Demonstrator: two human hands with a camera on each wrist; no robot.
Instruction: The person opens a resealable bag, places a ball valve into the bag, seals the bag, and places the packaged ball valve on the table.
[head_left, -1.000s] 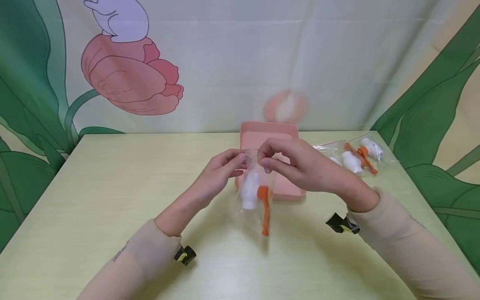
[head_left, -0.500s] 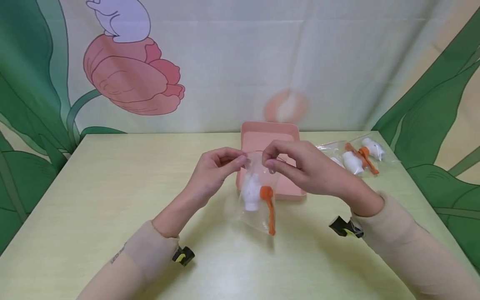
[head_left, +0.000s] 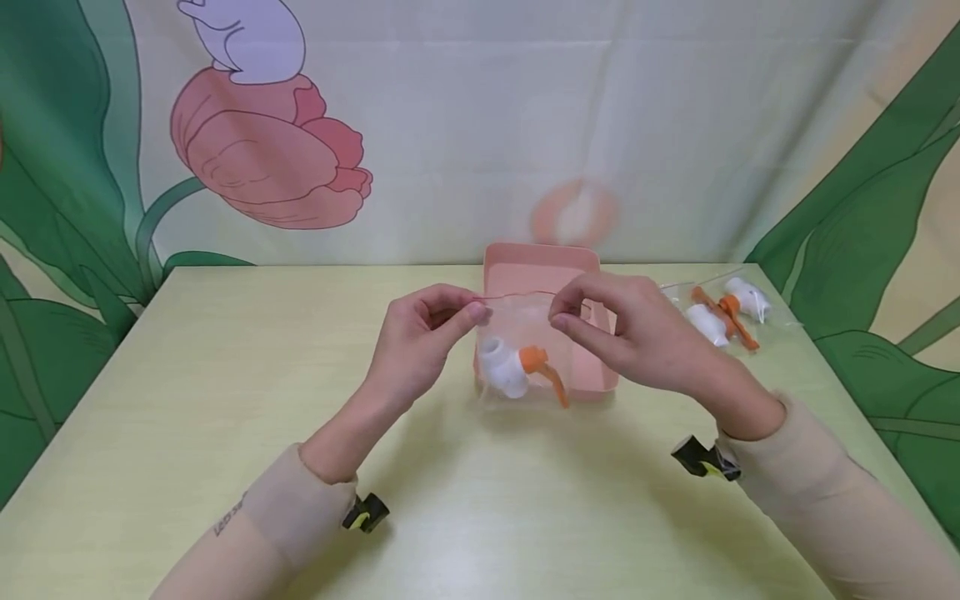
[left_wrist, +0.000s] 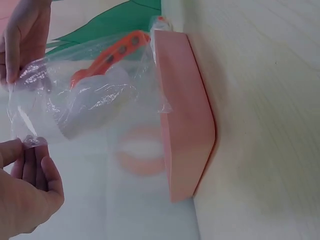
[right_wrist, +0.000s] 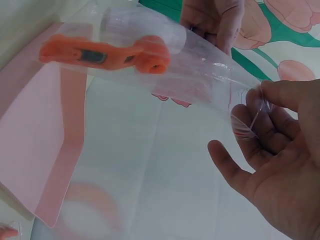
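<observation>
A clear zip bag [head_left: 521, 321] with a thin red line along its top hangs between the two hands, above the pink tray. My left hand [head_left: 412, 346] pinches the bag's top left corner between thumb and fingers. At the other end of the top edge, my right hand [head_left: 637, 329] pinches the plastic; the right wrist view shows its fingers curled at the bag's mouth [right_wrist: 250, 120]. Inside lie a white rounded plastic part [head_left: 502, 367] and an orange part with a long arm [right_wrist: 105, 54], which has dark slots.
The shallow pink tray [head_left: 540, 260] stands at the table's back edge, behind the hands. To its right on the pale table [head_left: 247, 358] lie more clear bags [head_left: 776, 321] holding white parts [head_left: 705, 325] and orange parts [head_left: 729, 307]. A printed curtain [head_left: 450, 125] hangs behind.
Both hands have moved apart, spreading the bag's top edge wider. The bag's lower end has swung up and away, so the white and orange parts now sit higher and over the tray's front.
</observation>
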